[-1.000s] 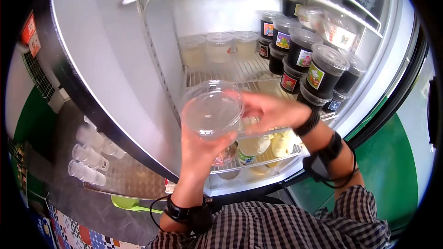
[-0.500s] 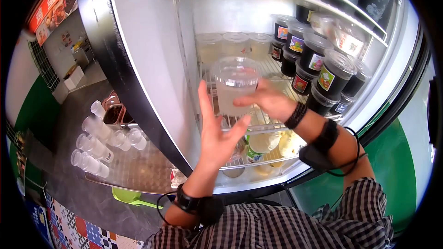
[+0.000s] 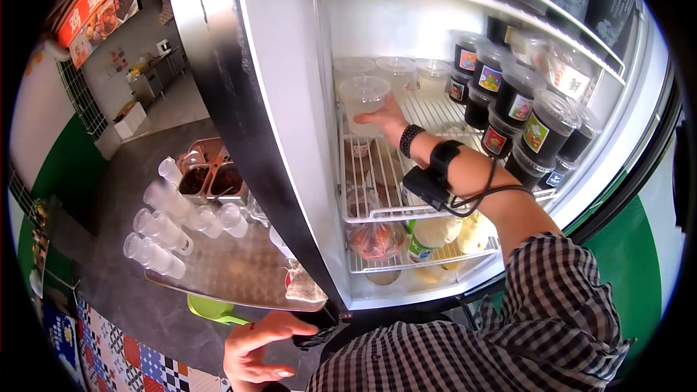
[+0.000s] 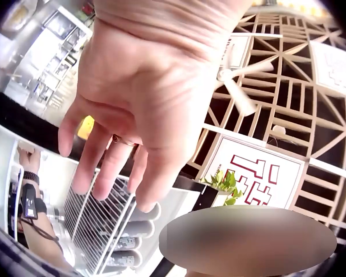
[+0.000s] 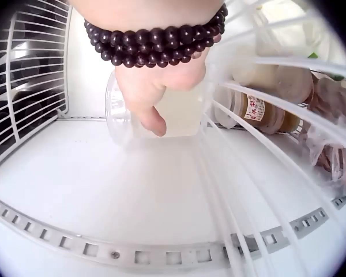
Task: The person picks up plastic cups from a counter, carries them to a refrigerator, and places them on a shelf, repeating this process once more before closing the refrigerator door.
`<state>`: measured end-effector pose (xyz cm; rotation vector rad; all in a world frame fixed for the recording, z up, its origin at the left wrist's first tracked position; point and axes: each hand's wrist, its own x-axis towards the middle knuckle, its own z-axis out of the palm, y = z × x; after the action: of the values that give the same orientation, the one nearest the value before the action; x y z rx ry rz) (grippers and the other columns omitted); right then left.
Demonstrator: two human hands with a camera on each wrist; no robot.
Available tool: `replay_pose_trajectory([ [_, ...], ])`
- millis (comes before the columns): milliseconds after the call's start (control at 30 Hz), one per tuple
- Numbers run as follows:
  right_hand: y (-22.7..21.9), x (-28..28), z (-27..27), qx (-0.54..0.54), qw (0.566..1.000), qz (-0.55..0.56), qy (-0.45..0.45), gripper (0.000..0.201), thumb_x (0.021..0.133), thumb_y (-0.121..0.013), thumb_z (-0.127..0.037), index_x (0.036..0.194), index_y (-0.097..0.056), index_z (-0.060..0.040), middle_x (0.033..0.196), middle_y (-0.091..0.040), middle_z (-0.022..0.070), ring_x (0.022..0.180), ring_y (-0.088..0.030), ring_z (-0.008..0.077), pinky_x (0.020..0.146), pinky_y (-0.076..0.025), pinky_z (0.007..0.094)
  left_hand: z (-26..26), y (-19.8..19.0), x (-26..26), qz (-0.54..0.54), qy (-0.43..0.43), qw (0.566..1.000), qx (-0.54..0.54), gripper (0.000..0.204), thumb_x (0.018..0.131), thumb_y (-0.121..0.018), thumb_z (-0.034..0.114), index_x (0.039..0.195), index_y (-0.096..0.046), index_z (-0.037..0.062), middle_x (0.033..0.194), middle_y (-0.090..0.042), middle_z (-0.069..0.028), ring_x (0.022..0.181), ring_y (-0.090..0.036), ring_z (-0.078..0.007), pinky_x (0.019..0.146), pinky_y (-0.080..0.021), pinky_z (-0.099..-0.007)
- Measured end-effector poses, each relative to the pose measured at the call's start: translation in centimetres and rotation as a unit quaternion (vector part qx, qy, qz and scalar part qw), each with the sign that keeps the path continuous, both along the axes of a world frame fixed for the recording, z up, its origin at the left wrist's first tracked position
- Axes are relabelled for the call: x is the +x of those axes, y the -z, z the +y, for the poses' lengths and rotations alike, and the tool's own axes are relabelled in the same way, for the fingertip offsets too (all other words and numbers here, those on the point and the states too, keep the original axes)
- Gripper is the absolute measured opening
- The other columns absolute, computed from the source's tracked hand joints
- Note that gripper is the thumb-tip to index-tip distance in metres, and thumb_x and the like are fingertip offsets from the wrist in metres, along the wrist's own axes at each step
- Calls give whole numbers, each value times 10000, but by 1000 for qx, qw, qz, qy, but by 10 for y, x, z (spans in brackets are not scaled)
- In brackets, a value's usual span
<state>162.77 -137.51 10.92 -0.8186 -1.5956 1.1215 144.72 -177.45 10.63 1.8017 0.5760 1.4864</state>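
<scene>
A clear lidded plastic tub (image 3: 365, 90) of pale liquid stands at the left of the fridge's middle wire shelf (image 3: 410, 210). My right hand (image 3: 388, 117) grips its side. Seen from the right wrist, the thumb of that hand (image 5: 161, 86) lies along the tub (image 5: 183, 115). Similar lidded tubs (image 3: 396, 67) line the back of the shelf. Low beside the body and outside the fridge is my left hand (image 3: 255, 348), its fingers loosely bent and holding nothing. The left wrist view shows the same hand (image 4: 144, 109) with fingers spread and a ring on one.
Dark lidded tubs with picture labels (image 3: 537, 131) are stacked at the shelf's right. Bagged food (image 3: 377, 238) sits on the shelf below. The fridge's left edge (image 3: 283, 138) separates it from a metal counter (image 3: 239, 261) holding stacked plastic cups (image 3: 156, 239) and a green scoop (image 3: 214, 310).
Both hands were at the tub in front of the shelf. The left hand let go and dropped down to the left; the right hand carried the tub inward to the shelf's left side.
</scene>
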Motion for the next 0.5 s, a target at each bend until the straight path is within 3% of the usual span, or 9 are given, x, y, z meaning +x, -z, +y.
replay_pose_trajectory([
  [100, 6, -14, 11, -8, 999, 6, 48, 770, 526, -761, -28, 1138, -296, 14, 1124, -442, 151, 1081, -423, 246, 916, -364, 317, -16, 11, -4, -51, -88, 994, -32, 595, 693, -703, 262, 1188, -456, 42, 860, -597, -244, 778, -593, -325, 712, -456, -406],
  [267, 10, -30, 15, 3, 997, 22, 72, 779, 523, -763, -25, 1141, -290, 12, 1113, -440, 149, 1079, -420, 245, 916, -362, 309, -23, 24, -5, -74, -142, 985, -60, 581, 701, -697, 247, 1194, -456, 55, 888, -596, -227, 782, -594, -318, 705, -462, -406],
  [433, 15, -35, 20, 19, 997, 10, 72, 892, 519, -780, -97, 1212, -233, 33, 1156, -427, 192, 1105, -417, 273, 922, -358, 310, -19, 28, -12, -75, -127, 986, -77, 569, 706, -695, 231, 1190, -458, 45, 907, -594, -221, 802, -593, -317, 719, -471, -412],
  [500, 13, -33, 14, 20, 994, -20, 106, 816, 542, -766, -51, 1179, -262, 21, 1139, -428, 165, 1087, -419, 252, 921, -362, 317, -17, 27, -12, -84, -120, 985, -90, 564, 710, -692, 223, 1188, -458, 39, 917, -593, -219, 815, -591, -318, 725, -474, -413],
])
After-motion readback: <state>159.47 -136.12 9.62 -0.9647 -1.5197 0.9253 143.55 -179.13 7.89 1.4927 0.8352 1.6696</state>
